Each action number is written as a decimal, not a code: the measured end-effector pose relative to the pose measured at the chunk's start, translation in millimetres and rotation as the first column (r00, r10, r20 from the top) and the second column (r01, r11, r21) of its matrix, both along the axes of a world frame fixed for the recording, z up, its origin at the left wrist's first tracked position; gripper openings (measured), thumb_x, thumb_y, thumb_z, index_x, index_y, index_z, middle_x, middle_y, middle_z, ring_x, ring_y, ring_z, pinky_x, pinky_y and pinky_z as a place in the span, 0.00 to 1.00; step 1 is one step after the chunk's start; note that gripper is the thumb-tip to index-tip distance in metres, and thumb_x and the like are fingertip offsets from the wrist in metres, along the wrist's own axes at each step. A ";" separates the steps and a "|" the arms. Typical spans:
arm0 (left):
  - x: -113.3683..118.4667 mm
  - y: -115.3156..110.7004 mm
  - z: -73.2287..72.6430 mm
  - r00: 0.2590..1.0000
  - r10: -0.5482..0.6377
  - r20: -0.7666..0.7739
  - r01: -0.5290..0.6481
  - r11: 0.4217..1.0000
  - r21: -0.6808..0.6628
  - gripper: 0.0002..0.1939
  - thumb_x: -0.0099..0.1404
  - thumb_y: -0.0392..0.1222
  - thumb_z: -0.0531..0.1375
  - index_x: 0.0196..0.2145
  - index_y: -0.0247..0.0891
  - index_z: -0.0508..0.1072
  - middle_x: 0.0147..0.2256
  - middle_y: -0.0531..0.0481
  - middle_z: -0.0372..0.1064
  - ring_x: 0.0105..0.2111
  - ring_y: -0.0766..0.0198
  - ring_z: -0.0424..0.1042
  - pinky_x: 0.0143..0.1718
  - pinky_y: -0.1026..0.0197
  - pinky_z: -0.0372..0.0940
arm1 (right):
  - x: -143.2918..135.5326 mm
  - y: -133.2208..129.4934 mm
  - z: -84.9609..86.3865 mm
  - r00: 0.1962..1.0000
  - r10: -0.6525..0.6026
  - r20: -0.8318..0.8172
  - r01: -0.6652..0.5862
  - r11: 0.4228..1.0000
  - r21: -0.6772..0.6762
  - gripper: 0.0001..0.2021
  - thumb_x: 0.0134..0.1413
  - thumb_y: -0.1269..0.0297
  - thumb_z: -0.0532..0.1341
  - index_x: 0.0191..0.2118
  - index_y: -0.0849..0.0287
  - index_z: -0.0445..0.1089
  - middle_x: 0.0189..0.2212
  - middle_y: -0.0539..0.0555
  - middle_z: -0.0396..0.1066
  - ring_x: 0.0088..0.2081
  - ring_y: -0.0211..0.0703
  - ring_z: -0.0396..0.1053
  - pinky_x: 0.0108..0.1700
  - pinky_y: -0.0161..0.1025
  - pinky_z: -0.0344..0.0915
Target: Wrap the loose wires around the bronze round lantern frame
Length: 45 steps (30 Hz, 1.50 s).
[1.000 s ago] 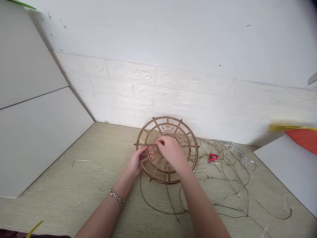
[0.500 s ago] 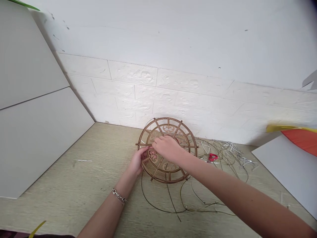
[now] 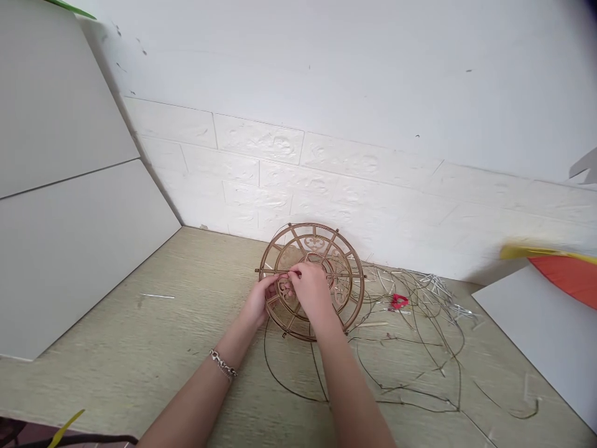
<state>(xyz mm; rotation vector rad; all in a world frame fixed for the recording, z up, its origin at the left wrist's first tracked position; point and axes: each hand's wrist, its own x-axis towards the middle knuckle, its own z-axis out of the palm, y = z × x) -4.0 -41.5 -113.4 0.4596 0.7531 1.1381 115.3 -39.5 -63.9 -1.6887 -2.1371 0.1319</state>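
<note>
From where I stand, a white wall (image 3: 364,87) rises behind the round frame (image 3: 340,291), and a pale table (image 3: 163,336) spreads beneath and around it. To its right sprawls a tangle of thin wires (image 3: 415,298). The frame itself, brown openwork with rings and spokes, leans over the table, its face tipped toward the person. I judge it light and fairly stiff, a bit slick, with slim scrollwork that could snap, so the outer rim or a spoke seems the best hold. At its left side, the left hand (image 3: 257,302) grips it, thumb in front, fingers behind. Just left of its centre, the right hand (image 3: 311,285) makes a narrow pinch; I can't tell what is between the fingertips. A red scrap (image 3: 398,302) lies right of the frame.
</note>
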 end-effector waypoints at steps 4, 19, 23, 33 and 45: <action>-0.7 1.2 -2.8 1.000 0.004 -0.007 -0.004 1.000 0.008 0.10 0.55 0.38 0.55 0.29 0.31 0.75 0.25 0.46 0.73 0.24 0.63 0.71 0.33 0.61 0.64 | -2.9 -1.5 -6.4 0.987 -0.037 -0.157 0.038 0.999 0.000 0.11 0.54 0.70 0.50 0.39 0.59 0.67 0.34 0.53 0.69 0.32 0.38 0.67 0.34 0.34 0.62; -1.4 -3.4 3.6 0.999 -0.003 -0.040 0.004 1.000 0.009 0.10 0.53 0.40 0.57 0.31 0.31 0.74 0.25 0.46 0.72 0.24 0.62 0.71 0.31 0.60 0.63 | 19.7 -5.7 0.9 0.979 0.051 -0.199 -0.039 0.997 0.063 0.10 0.54 0.72 0.51 0.31 0.59 0.70 0.31 0.52 0.67 0.34 0.38 0.64 0.39 0.34 0.58; -0.9 -3.2 2.4 0.999 -0.004 -0.039 0.005 1.000 0.024 0.10 0.53 0.40 0.58 0.31 0.31 0.74 0.25 0.46 0.72 0.24 0.62 0.71 0.32 0.60 0.63 | 18.4 -6.2 1.5 0.988 0.027 -0.150 -0.021 0.999 0.040 0.11 0.56 0.72 0.50 0.31 0.59 0.69 0.31 0.52 0.66 0.34 0.38 0.63 0.38 0.33 0.58; -1.8 -2.0 2.9 0.999 0.010 -0.053 -0.009 1.000 0.016 0.10 0.53 0.39 0.57 0.31 0.31 0.74 0.24 0.46 0.73 0.24 0.62 0.72 0.30 0.61 0.63 | 20.7 1.1 4.7 0.986 0.081 -0.147 -0.083 0.997 -0.004 0.09 0.56 0.71 0.51 0.30 0.59 0.67 0.31 0.52 0.66 0.33 0.38 0.63 0.36 0.34 0.56; -2.1 -2.8 1.3 1.000 0.002 -0.027 -0.001 0.999 0.041 0.11 0.53 0.40 0.58 0.32 0.31 0.75 0.25 0.46 0.73 0.25 0.61 0.72 0.32 0.61 0.64 | 29.6 5.6 1.5 0.957 0.116 -0.264 -0.121 0.993 -0.002 0.09 0.55 0.71 0.51 0.30 0.60 0.67 0.30 0.50 0.68 0.34 0.36 0.64 0.38 0.32 0.57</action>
